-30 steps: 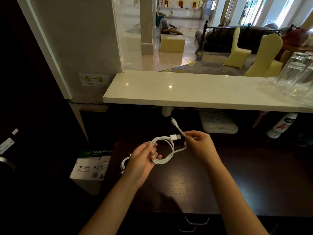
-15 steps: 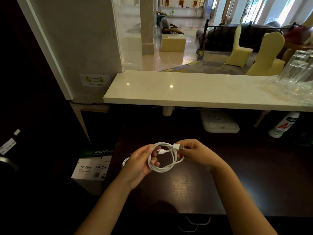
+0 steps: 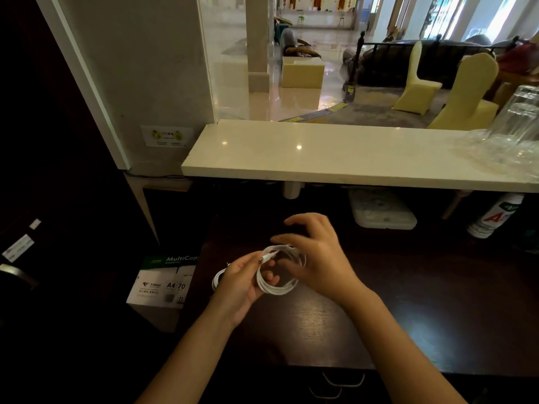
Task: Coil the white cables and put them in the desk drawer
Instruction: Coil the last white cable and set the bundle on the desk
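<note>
Above the dark wooden table (image 3: 379, 316), the left hand (image 3: 242, 284) grips the thin white coiled cable (image 3: 277, 282), whose loose plug end has apparently just been tucked in by the right hand (image 3: 318, 258), now fingers spread over the coil.

A hotel reception: a marble counter (image 3: 335, 158) above a dark desk (image 3: 437, 301) faces a polished lobby with covered banquet chairs (image 3: 466, 97).

Smooth white plastic cable (image 3: 277, 288), dark wood-grain desk (image 3: 437, 301) with sheen, glossy pale stone counter (image 3: 335, 153).
</note>
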Tool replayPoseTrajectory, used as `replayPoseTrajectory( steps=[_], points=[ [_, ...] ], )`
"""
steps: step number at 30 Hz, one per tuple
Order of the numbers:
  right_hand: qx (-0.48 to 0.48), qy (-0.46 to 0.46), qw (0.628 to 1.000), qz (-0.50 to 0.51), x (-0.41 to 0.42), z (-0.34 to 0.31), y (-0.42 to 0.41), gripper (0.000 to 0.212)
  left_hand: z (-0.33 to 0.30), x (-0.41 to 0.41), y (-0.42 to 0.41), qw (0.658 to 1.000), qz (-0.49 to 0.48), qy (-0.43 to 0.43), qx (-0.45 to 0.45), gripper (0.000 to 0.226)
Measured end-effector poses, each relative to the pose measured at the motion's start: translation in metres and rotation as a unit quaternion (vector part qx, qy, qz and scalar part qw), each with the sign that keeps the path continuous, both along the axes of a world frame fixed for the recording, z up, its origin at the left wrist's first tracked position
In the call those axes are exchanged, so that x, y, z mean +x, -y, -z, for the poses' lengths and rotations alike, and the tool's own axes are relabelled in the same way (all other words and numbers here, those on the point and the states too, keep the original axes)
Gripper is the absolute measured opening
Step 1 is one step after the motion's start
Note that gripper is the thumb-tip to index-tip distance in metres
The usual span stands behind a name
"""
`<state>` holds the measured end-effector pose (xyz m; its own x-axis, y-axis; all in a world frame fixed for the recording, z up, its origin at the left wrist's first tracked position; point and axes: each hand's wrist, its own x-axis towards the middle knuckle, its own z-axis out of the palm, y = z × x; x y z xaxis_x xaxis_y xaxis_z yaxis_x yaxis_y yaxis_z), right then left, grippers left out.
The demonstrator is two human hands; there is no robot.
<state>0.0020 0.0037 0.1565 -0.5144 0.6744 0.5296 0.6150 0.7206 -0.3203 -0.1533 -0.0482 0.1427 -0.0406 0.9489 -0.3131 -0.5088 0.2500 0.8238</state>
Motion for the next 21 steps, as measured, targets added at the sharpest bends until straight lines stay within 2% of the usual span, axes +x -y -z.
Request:
replayPoseTrajectory(
  steps=[2,7,11,13,15,17,19,21],
  points=[
    [0.067,0.067,0.995,-0.011,-0.009,0.003,0.002,0.026,0.0,0.003,0.0,1.0,0.015,-0.017,0.0,0.022],
    [0.08,0.031,0.996,-0.036,-0.011,0.002,0.001,0.014,-0.002,0.003,0.002,0.999,0.035,-0.028,0.006,0.021],
    [-0.044,-0.069,0.993,-0.082,-0.015,-0.011,0.003,0.015,-0.006,0.003,0.003,0.998,0.049,-0.036,0.006,0.021],
    [-0.075,-0.09,0.99,-0.083,-0.017,-0.019,0.002,0.019,-0.004,0.007,0.005,0.998,0.053,-0.039,0.004,0.021],
    [-0.093,-0.059,0.992,-0.059,-0.023,-0.026,0.001,0.017,-0.004,0.011,0.006,0.997,0.048,-0.064,0.009,0.019],
    [-0.152,-0.005,0.988,-0.027,-0.028,-0.028,-0.002,0.014,-0.004,0.014,0.005,0.995,0.04,-0.092,0.015,0.019],
    [-0.263,-0.007,0.965,-0.016,-0.025,-0.03,-0.006,0.015,-0.004,0.014,0.005,0.996,0.032,-0.087,0.009,0.018],
    [-0.366,-0.023,0.93,-0.027,-0.013,-0.032,-0.011,0.029,-0.002,0.011,0.005,0.999,0.023,-0.043,-0.008,0.017]
  ],
)
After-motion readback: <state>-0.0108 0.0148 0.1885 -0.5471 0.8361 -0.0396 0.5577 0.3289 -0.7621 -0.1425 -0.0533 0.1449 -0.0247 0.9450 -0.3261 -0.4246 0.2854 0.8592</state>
